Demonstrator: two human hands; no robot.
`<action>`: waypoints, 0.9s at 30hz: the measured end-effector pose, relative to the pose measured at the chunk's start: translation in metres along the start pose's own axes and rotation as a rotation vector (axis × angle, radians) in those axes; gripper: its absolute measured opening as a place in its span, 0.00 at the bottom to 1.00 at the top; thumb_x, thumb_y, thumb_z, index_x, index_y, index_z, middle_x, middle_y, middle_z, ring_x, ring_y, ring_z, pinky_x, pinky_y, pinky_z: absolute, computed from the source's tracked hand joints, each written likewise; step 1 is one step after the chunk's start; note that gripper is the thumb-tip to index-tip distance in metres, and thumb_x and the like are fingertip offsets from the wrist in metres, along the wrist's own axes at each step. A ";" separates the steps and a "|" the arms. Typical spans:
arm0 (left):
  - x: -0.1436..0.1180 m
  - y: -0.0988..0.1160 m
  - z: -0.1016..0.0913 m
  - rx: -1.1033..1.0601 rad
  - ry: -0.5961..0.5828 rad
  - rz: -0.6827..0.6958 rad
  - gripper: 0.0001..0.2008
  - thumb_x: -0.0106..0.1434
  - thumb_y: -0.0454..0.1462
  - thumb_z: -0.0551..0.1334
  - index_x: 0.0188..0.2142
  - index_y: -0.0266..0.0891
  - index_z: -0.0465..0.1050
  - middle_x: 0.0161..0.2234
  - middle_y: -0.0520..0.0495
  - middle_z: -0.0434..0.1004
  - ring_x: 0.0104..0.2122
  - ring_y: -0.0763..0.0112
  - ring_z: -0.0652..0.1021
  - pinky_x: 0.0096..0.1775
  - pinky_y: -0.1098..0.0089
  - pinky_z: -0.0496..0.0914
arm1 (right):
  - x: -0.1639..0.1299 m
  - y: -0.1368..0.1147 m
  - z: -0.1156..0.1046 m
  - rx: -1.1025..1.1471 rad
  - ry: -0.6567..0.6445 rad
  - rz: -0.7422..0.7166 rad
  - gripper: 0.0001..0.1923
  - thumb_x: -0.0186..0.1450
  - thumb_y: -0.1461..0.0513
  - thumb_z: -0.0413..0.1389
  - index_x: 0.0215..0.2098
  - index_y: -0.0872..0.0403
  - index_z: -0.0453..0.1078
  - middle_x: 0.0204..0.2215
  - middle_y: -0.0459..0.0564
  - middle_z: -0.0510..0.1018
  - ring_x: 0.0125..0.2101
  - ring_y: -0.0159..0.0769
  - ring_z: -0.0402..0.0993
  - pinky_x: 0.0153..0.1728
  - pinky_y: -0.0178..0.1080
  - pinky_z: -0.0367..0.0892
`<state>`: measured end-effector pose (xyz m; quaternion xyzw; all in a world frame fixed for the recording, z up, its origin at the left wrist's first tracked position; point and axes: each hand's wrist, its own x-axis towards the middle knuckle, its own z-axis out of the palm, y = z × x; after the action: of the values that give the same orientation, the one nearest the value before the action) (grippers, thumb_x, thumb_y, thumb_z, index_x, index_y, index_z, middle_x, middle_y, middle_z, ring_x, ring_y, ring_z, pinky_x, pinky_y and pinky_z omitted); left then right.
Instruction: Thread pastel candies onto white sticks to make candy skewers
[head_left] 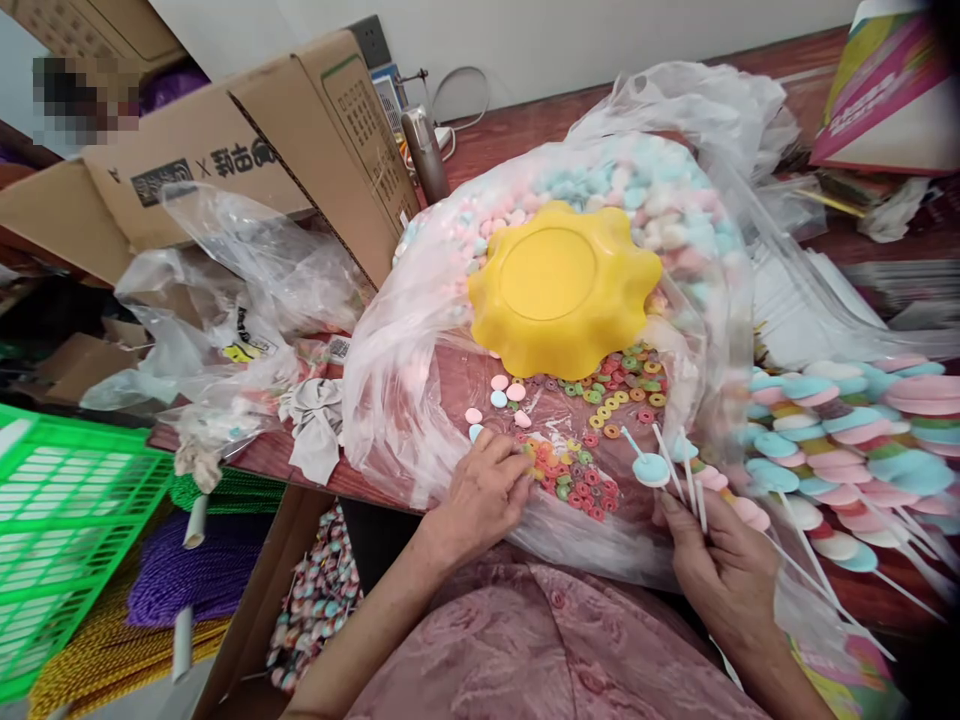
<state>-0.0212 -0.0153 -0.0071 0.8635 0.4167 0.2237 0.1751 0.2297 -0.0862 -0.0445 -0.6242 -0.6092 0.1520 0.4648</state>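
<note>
White sticks [689,480] stand bunched in the right hand [720,565], pinched between thumb and fingers, with their upper ends rising beyond the fingertips. One stick pierces a pale blue disc [650,470], which sits just left of that grip with a short tip of stick poking out above it. The left hand [484,490] rests palm down, fingers curled at the near-left edge of a heap of ring candies [589,492]; its fingertips are hidden, so I cannot tell whether they pinch one. Just beyond the left hand lie a few pink and blue pieces [499,398], and farther ahead of both hands a yellow scalloped dish [555,275] sits upside down on the clear plastic [397,400]. Stacked candy sticks [840,430] crowd the space right of the right hand.

For clean work, a light, low pinch on the bunch should suit best, leaving the working tip free and apart from the spare sticks. The rings look soft, so taking each by its rim and meeting its hole squarely with the point would likely avoid tearing. Discs probably crack if pushed at a slant.
</note>
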 end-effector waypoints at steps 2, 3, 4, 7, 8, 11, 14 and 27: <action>-0.002 -0.001 0.003 -0.046 0.052 0.066 0.07 0.66 0.29 0.58 0.37 0.36 0.75 0.35 0.44 0.77 0.37 0.65 0.73 0.42 0.62 0.70 | 0.001 -0.001 0.000 0.003 -0.004 -0.005 0.07 0.69 0.64 0.54 0.32 0.51 0.70 0.22 0.40 0.72 0.22 0.25 0.68 0.28 0.29 0.63; -0.003 -0.001 0.004 -0.079 0.091 0.092 0.08 0.65 0.28 0.58 0.36 0.37 0.75 0.34 0.44 0.78 0.36 0.66 0.73 0.40 0.63 0.70 | 0.001 -0.001 0.001 0.003 -0.003 -0.004 0.07 0.69 0.64 0.54 0.32 0.51 0.70 0.22 0.40 0.72 0.22 0.26 0.68 0.28 0.29 0.63; -0.004 -0.001 0.005 -0.118 0.140 0.102 0.07 0.65 0.28 0.58 0.36 0.37 0.75 0.32 0.45 0.78 0.34 0.67 0.73 0.39 0.64 0.69 | 0.002 -0.001 0.002 0.003 -0.001 0.001 0.07 0.69 0.64 0.54 0.32 0.51 0.71 0.22 0.40 0.72 0.22 0.26 0.67 0.27 0.29 0.63; -0.006 -0.001 0.006 -0.292 0.290 0.020 0.05 0.62 0.29 0.62 0.37 0.38 0.76 0.30 0.47 0.78 0.32 0.70 0.73 0.36 0.67 0.69 | 0.002 0.000 0.003 0.021 0.024 0.017 0.07 0.68 0.63 0.56 0.31 0.51 0.71 0.21 0.40 0.72 0.21 0.27 0.67 0.27 0.31 0.63; -0.007 -0.001 0.006 -0.375 0.329 -0.038 0.04 0.62 0.30 0.64 0.36 0.38 0.76 0.30 0.48 0.77 0.32 0.71 0.73 0.35 0.68 0.69 | 0.002 0.000 0.003 0.034 0.040 0.025 0.07 0.68 0.63 0.56 0.30 0.52 0.71 0.21 0.41 0.72 0.21 0.28 0.68 0.27 0.31 0.63; -0.007 -0.001 0.007 -0.711 0.411 -0.247 0.04 0.60 0.33 0.67 0.37 0.39 0.77 0.31 0.50 0.77 0.30 0.74 0.75 0.33 0.72 0.71 | 0.001 -0.004 -0.002 0.064 0.073 0.035 0.08 0.68 0.62 0.56 0.29 0.52 0.71 0.21 0.42 0.73 0.22 0.30 0.69 0.27 0.33 0.64; -0.005 0.001 0.009 -1.097 0.439 -0.418 0.12 0.55 0.37 0.72 0.39 0.39 0.77 0.30 0.53 0.77 0.27 0.76 0.77 0.29 0.74 0.74 | 0.003 -0.020 -0.007 0.057 -0.039 -0.055 0.06 0.67 0.63 0.56 0.31 0.51 0.72 0.22 0.42 0.74 0.22 0.30 0.70 0.25 0.32 0.65; -0.008 0.005 0.012 -1.390 0.511 -0.468 0.17 0.48 0.39 0.77 0.36 0.39 0.77 0.28 0.54 0.78 0.24 0.78 0.77 0.26 0.76 0.77 | 0.007 -0.052 0.015 0.143 -0.291 -0.324 0.16 0.65 0.70 0.50 0.48 0.50 0.71 0.26 0.43 0.80 0.19 0.28 0.74 0.21 0.29 0.68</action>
<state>-0.0167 -0.0261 -0.0166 0.3666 0.3795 0.5830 0.6178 0.1875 -0.0834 -0.0098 -0.4553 -0.7498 0.2065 0.4334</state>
